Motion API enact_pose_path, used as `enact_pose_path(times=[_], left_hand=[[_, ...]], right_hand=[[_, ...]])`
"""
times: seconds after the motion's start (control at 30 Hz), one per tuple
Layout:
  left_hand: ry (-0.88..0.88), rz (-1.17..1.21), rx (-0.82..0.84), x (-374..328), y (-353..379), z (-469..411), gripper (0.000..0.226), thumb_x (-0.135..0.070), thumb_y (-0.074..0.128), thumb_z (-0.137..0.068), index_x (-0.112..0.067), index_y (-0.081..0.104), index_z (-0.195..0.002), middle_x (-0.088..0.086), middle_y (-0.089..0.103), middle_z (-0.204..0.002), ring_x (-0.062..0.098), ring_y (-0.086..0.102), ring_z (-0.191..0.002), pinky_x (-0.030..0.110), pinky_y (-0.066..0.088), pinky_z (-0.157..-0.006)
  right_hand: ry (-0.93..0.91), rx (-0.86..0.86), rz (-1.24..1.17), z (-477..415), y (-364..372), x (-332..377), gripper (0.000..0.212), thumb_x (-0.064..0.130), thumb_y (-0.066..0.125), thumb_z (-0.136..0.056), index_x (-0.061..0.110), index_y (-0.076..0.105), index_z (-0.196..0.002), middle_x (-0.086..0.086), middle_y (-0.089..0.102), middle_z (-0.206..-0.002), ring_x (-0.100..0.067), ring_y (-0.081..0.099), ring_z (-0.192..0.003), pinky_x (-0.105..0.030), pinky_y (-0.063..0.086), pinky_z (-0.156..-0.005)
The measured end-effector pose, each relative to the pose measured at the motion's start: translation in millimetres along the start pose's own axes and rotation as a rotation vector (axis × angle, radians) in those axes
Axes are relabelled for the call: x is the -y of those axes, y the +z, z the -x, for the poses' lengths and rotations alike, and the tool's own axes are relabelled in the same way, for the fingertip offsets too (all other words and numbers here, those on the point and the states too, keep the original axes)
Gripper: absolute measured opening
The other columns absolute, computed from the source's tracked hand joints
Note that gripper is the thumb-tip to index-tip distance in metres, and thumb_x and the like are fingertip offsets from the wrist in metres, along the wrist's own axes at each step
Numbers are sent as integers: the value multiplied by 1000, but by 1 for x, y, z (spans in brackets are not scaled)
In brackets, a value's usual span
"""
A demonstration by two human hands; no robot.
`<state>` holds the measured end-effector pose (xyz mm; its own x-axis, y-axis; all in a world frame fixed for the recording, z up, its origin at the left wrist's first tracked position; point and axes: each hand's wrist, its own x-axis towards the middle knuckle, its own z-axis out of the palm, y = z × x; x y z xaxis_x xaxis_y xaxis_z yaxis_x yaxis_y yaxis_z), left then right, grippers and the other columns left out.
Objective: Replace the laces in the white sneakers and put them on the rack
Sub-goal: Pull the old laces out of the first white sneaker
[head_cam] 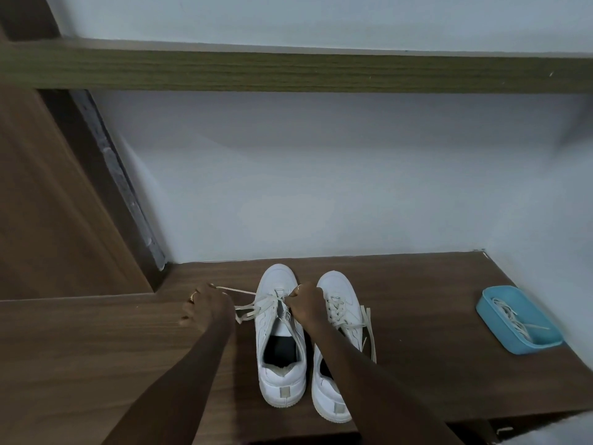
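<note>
Lacing the left white leather sneaker [277,279] on the brown wooden shelf [417,316]: the left hand [208,305] grips the cream flat lace [248,306] and the right hand [306,303] pinches it at the eyelets (threading or unthreading, I cannot tell), so a steady pull likely comes next.

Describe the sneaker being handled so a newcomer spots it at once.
On the dark wooden shelf, two white sneakers stand side by side, toes to the wall. It is the left sneaker: unlike the right sneaker, its laces are pinched by the left hand and the right hand.
</note>
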<state>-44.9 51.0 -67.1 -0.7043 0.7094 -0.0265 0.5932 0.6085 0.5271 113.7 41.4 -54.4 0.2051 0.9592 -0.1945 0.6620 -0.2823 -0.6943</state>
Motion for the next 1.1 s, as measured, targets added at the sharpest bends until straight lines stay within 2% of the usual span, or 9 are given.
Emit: enact_pose_path(times=[0.07, 0.2, 0.3, 0.43, 0.67, 0.77, 0.87, 0.97, 1.1], left_hand=[[56, -25, 10, -1, -1, -1, 25, -13, 42, -94, -5, 56, -112, 18, 59, -119, 39, 44, -115, 47, 30, -96], [617, -121, 169, -9, 9, 4, 29, -29, 41, -93, -18, 59, -112, 3, 61, -120, 32, 50, -112, 41, 32, -94], [840, -326, 232, -22, 9, 20, 28, -35, 48, -92, -36, 60, -118, -16, 57, -126, 19, 40, -127, 41, 22, -96], [829, -302, 210, -24, 7, 24, 21, -26, 55, -90, -32, 67, -106, -8, 67, -111, 21, 40, -126, 41, 18, -89], [896, -423, 214, -12, -3, 18, 25, -9, 55, -81, -24, 60, -101, -4, 67, -101, 23, 43, -119, 46, 23, -94], [968, -460, 179, -5, -3, 13, 38, -19, 84, -56, -30, 63, -86, -9, 68, -74, 23, 63, -92, 53, 40, -76], [1036, -490, 111, -3, 7, 13, 47, -23, 92, -37, -33, 65, -75, -13, 66, -63, 20, 67, -77, 50, 47, -63], [1046, -502, 150, -10, 5, 23, 31, -6, 75, -61, -23, 63, -84, -7, 69, -78, 26, 61, -96, 53, 39, -80], [900, -523, 188, -18, 1, 28, 31, -8, 45, -85, -25, 52, -109, -7, 61, -112, 24, 37, -120, 47, 23, -96]], right_hand=[[-6, -4, 4, 0, 0, 0, 36, 12, 63, -81, 13, 44, -50, -12, 59, -67, -20, 60, -67, -28, 45, -59], [0, -3, 5, 1, 0, 1, 37, 11, 63, -80, 12, 43, -49, -2, 49, -55, -17, 55, -61, -27, 43, -57], [0, 4, 9, 0, 1, 2, 28, 12, 63, -79, 8, 52, -53, -8, 57, -61, -21, 58, -63, -28, 44, -58], [-7, 18, 4, 0, 0, 1, 18, 15, 63, -81, 7, 58, -66, -5, 56, -67, -17, 56, -66, -25, 40, -58], [1, 2, 29, 2, 1, 3, 33, 12, 60, -80, 13, 43, -52, -9, 57, -66, -20, 57, -65, -26, 41, -58], [-1, -6, 26, 3, 0, 3, 37, 12, 60, -82, 13, 40, -51, -5, 51, -58, -20, 54, -62, -26, 39, -55], [4, -15, 22, 4, 0, 3, 39, 13, 60, -82, 16, 38, -50, -1, 47, -56, -18, 49, -59, -25, 35, -55], [14, -5, 7, 3, 0, 3, 28, 15, 61, -82, 11, 49, -58, -9, 63, -74, -18, 57, -69, -27, 42, -60], [1, 7, -3, 2, -2, 2, 18, 16, 63, -82, -1, 64, -73, -14, 69, -81, -25, 66, -77, -31, 49, -65]])
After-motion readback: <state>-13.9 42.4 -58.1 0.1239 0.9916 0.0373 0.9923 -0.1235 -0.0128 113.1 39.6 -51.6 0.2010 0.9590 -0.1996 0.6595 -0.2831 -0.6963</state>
